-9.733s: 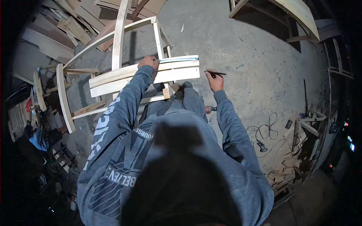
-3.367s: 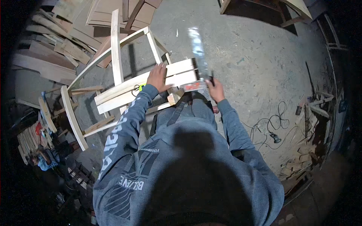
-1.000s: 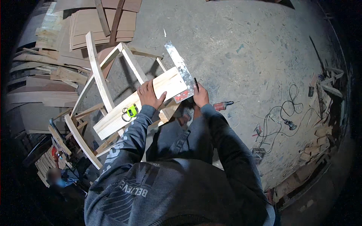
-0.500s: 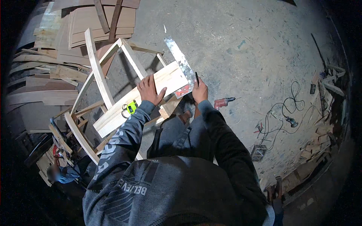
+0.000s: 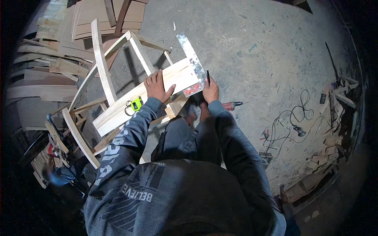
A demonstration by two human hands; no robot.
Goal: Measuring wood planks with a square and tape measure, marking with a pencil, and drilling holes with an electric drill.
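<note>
A pale wooden board [image 5: 149, 92] lies slanted across a wooden frame [image 5: 140, 53]. My left hand [image 5: 157, 86] rests flat on it with the fingers stretched out. Beside that wrist, a yellow-green tape measure [image 5: 136, 104] sits on the board. At the board's far right end lies a flat silver metal square [image 5: 191, 53], its short lower part marked with red. My right hand [image 5: 211, 91] is closed around a thin black pencil [image 5: 208, 74], upright at the square's right edge. Whether these fingers also press on the square is hidden.
A red drill [image 5: 230, 106] lies on the floor right of my right forearm. Farther right are a tangled cable [image 5: 293, 120] and wood offcuts [image 5: 328, 151]. Stacked panels and boards [image 5: 47, 84] fill the left side. Another person [image 5: 63, 175] is at the lower left.
The view has shifted slightly, so the board, square and hands appear a little higher and the floor items farther left. Both hands keep their places on the work.
</note>
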